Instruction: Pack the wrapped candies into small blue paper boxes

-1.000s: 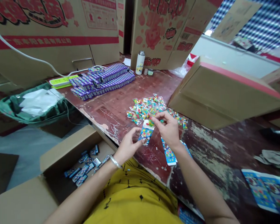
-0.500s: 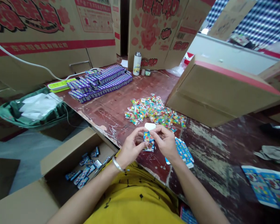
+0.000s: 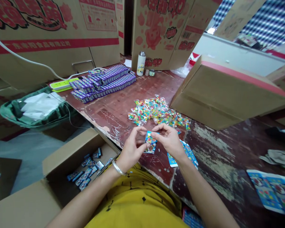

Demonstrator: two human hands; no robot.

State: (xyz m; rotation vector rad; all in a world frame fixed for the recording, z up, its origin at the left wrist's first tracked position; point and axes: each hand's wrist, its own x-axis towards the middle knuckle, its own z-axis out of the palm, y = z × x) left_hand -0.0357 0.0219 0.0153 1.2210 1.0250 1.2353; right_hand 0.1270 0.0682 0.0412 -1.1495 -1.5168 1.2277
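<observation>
While pinching a small blue box (image 3: 153, 147) between thumb and fingers of the left hand (image 3: 132, 148), sets the thumb of the right hand (image 3: 170, 142) against its upper front, with index finger curled just above; cannot tell if pinching there too. Holds the box near the edge of a scuffed red table (image 3: 118, 98), before a heap of clear candy packets (image 3: 155, 111). Has flat blue cartons (image 3: 190, 152) beside the right wrist, an open cardboard box (image 3: 70, 153) of blue packs (image 3: 85, 174) below at left, and stacked purple boxes (image 3: 104, 83) farther back.
</observation>
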